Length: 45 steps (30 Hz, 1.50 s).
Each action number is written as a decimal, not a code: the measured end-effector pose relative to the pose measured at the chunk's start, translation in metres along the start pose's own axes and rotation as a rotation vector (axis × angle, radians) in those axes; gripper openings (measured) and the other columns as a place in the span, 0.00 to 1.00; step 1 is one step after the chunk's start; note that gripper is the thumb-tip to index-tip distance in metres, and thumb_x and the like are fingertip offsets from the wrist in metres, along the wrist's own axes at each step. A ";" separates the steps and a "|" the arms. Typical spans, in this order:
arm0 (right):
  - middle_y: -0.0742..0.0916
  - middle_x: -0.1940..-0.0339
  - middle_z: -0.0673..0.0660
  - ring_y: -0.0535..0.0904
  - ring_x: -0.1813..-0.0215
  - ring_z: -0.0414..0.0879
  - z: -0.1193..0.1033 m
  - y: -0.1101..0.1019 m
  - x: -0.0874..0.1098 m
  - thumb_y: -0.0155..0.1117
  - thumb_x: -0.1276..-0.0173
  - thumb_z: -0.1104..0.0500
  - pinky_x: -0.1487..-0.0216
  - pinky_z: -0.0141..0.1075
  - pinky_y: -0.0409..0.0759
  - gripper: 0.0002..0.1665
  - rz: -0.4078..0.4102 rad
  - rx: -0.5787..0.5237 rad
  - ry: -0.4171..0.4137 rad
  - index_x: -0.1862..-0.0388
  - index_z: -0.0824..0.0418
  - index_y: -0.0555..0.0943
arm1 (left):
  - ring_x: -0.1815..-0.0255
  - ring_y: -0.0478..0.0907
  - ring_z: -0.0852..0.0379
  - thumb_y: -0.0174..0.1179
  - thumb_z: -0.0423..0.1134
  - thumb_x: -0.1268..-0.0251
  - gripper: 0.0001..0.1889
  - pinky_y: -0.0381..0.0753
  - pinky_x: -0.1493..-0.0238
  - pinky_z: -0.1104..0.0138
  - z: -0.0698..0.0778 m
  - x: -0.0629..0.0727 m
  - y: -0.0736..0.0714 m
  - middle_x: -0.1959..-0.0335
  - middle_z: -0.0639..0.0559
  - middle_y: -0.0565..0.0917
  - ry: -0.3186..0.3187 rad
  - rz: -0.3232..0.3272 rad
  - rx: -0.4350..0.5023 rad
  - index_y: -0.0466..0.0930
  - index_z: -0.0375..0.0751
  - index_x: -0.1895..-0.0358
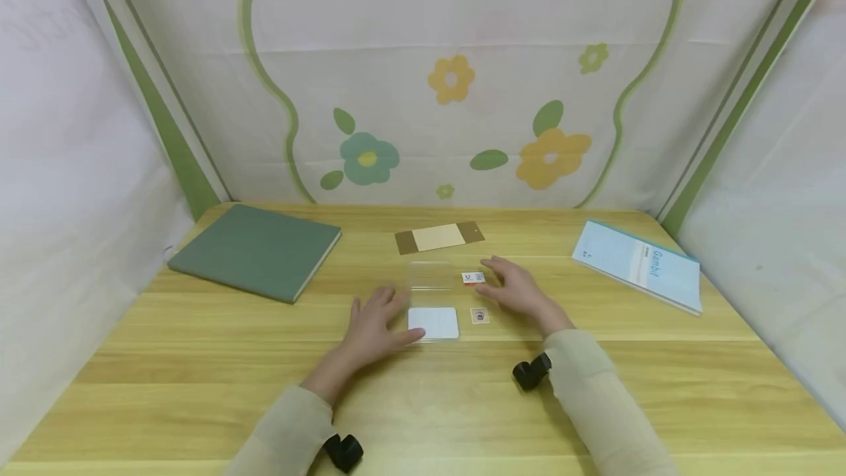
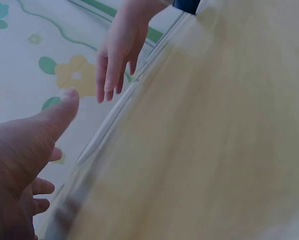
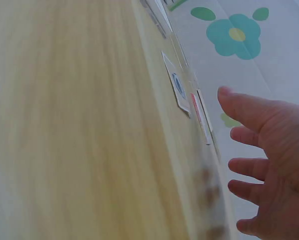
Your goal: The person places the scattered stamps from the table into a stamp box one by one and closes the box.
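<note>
A clear plastic case (image 1: 431, 341) lies unfolded in the middle of the table, its see-through lid (image 1: 430, 275) laid back. A white card or stack of cards (image 1: 432, 322) fills the near half. My left hand (image 1: 373, 325) is at the case's left side, fingers spread, the thumb tip over the white card's lower left corner; whether it touches is unclear. My right hand (image 1: 518, 291) hovers by a small white-and-red printed card (image 1: 473, 278), thumb close to its edge. Below that card lies a small square stamp-like card (image 1: 479, 316), also seen in the right wrist view (image 3: 176, 85).
A dark green book (image 1: 258, 250) lies at the back left. Behind the case is a brown-and-cream paper strip (image 1: 439, 237). A light blue notebook (image 1: 637, 264) lies at the right. Flower-printed fabric (image 1: 410, 109) encloses the table's back and sides.
</note>
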State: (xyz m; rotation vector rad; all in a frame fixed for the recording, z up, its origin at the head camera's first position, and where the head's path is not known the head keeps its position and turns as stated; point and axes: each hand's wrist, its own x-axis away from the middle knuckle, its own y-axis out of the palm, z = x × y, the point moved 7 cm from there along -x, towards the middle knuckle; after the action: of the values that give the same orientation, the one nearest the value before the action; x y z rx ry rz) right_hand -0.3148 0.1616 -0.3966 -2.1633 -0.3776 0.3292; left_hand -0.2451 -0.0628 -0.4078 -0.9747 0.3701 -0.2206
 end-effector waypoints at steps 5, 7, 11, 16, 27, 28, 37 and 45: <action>0.64 0.39 0.68 0.56 0.39 0.61 0.006 0.007 -0.008 0.59 0.42 0.51 0.42 0.51 0.51 0.30 0.030 -0.026 -0.003 0.43 0.64 0.69 | 0.37 0.49 0.43 0.53 0.68 0.58 0.39 0.35 0.46 0.40 0.000 0.004 0.003 0.39 0.40 0.60 -0.001 -0.003 -0.024 0.68 0.47 0.42; 0.64 0.40 0.68 0.57 0.39 0.61 0.008 0.009 -0.010 0.58 0.41 0.52 0.42 0.52 0.52 0.28 0.056 0.005 -0.003 0.44 0.63 0.70 | 0.37 0.49 0.43 0.55 0.67 0.59 0.39 0.34 0.46 0.41 -0.001 0.006 0.004 0.38 0.40 0.59 -0.003 -0.006 -0.031 0.68 0.48 0.42; 0.65 0.40 0.68 0.57 0.40 0.62 0.011 0.012 -0.011 0.57 0.40 0.51 0.43 0.54 0.50 0.25 0.106 0.092 -0.006 0.46 0.61 0.73 | 0.36 0.48 0.44 0.56 0.66 0.59 0.39 0.32 0.45 0.42 -0.002 0.006 0.007 0.38 0.41 0.59 -0.002 -0.012 -0.048 0.68 0.49 0.43; 0.66 0.40 0.65 0.54 0.38 0.62 0.015 0.013 -0.006 0.57 0.41 0.51 0.42 0.54 0.45 0.23 0.160 0.096 0.029 0.48 0.59 0.75 | 0.37 0.49 0.44 0.56 0.65 0.59 0.37 0.33 0.45 0.42 -0.002 0.006 0.010 0.39 0.41 0.60 0.013 -0.005 -0.050 0.69 0.50 0.43; 0.71 0.43 0.64 0.56 0.39 0.62 0.014 0.010 -0.001 0.61 0.44 0.54 0.43 0.56 0.44 0.17 0.247 0.015 0.012 0.56 0.60 0.79 | 0.37 0.49 0.45 0.56 0.64 0.56 0.35 0.34 0.45 0.43 -0.001 0.006 0.010 0.38 0.42 0.60 0.001 -0.007 -0.063 0.69 0.50 0.43; 0.71 0.44 0.64 0.57 0.39 0.62 0.013 0.010 -0.001 0.62 0.44 0.54 0.43 0.56 0.44 0.17 0.251 0.013 0.008 0.56 0.61 0.80 | 0.36 0.49 0.45 0.56 0.64 0.56 0.35 0.34 0.45 0.43 -0.001 0.006 0.010 0.38 0.42 0.60 0.000 -0.007 -0.064 0.69 0.51 0.43; 0.75 0.48 0.63 0.62 0.42 0.59 0.011 0.008 -0.001 0.63 0.45 0.59 0.43 0.53 0.49 0.13 0.287 0.001 0.012 0.61 0.63 0.80 | 0.37 0.49 0.45 0.56 0.63 0.55 0.34 0.34 0.45 0.42 0.000 0.006 0.009 0.39 0.42 0.60 0.007 -0.004 -0.064 0.69 0.50 0.43; 0.78 0.52 0.63 0.67 0.46 0.58 0.009 0.007 -0.002 0.64 0.48 0.61 0.45 0.53 0.54 0.12 0.309 -0.026 0.021 0.64 0.64 0.80 | 0.37 0.49 0.45 0.57 0.62 0.55 0.34 0.34 0.45 0.42 0.001 0.006 0.007 0.39 0.41 0.60 0.010 0.001 -0.057 0.70 0.50 0.44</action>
State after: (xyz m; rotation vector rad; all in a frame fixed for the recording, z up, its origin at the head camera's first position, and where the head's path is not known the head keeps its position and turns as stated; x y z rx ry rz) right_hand -0.3192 0.1638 -0.4073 -2.2491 -0.0335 0.4743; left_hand -0.2389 -0.0602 -0.4146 -1.0295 0.3874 -0.2155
